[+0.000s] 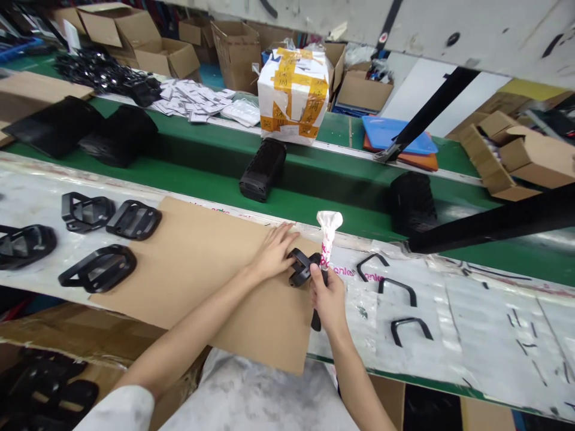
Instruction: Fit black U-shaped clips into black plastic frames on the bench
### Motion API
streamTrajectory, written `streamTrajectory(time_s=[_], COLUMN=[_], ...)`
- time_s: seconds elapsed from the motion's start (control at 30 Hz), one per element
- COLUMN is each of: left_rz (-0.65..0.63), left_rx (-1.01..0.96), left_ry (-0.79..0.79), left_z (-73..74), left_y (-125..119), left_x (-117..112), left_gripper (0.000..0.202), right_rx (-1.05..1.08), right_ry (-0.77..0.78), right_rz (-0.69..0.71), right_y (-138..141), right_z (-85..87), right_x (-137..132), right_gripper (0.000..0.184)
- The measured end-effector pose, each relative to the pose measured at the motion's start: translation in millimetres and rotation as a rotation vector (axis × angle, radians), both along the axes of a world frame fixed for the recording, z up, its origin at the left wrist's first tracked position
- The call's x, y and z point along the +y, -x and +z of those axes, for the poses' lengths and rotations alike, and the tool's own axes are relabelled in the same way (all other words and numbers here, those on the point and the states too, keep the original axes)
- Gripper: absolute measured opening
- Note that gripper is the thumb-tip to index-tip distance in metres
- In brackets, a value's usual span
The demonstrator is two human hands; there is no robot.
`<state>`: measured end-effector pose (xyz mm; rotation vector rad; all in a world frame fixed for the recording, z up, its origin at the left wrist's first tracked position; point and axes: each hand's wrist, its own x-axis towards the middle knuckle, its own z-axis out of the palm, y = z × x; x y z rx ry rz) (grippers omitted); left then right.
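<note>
- The left hand (273,252) lies open on a cardboard sheet (202,263), fingertips steadying a black plastic frame (302,267).
- The right hand (327,299) is clamped around an upright white tube (329,230), just beside the frame.

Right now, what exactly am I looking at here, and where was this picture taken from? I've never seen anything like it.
This is one view from a camera worn on a person's head, looking down at their two bare hands at a workbench. The left hand lies on a cardboard sheet, beside a black plastic frame. The right hand grips a white and pink tube and sits against that frame. More black frames lie at the cardboard's left, and curved black strips lie to the right. Behind runs a green conveyor belt carrying black parts, with cardboard boxes beyond.
</note>
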<state>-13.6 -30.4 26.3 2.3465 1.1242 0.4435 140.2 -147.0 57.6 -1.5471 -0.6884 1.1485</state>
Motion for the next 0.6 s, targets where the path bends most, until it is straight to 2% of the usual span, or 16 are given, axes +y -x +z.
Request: streamTrajectory(time_s=[0.07, 0.17, 0.27, 0.33, 0.43, 0.5, 0.6], left_rz=[-0.007, 0.025, 0.041, 0.037, 0.039, 0.041, 0.041], left_rx=[0.081, 0.132, 0.148, 0.15, 0.152, 0.154, 0.152], left_ry=[-0.068, -0.118, -0.127, -0.13, -0.133, -0.131, -0.128], left_z=[-6.4, -12.6, -14.1, -13.9, -13.5, -13.3, -13.0], left_y=[-7, -11, -11, -10, -10, -10, -11], left_x=[9, 13, 12, 11, 11, 11, 11], left_gripper=[0.059, 0.058, 0.061, 0.06, 0.06, 0.06, 0.061], right_rx=[0.014, 0.038, -0.008, -0.022, 0.073, 0.147, 0.195], right_ry=[0.025, 0.044, 0.029, 0.07, 0.271, 0.379, 0.335], right_rz=[-0.016, -0.072, -0.119, -0.096, 0.055, 0.116, 0.021], right_y=[-2, -10, -16, -13, -4, 3, 11], right_z=[3.8, 7.3, -0.8, -11.6, -24.1, -24.6, -18.4], right_x=[-9, -36, -69, -85, -92, -91, -88], right_gripper=[0.061, 0.064, 0.063, 0.064, 0.072, 0.075, 0.072])
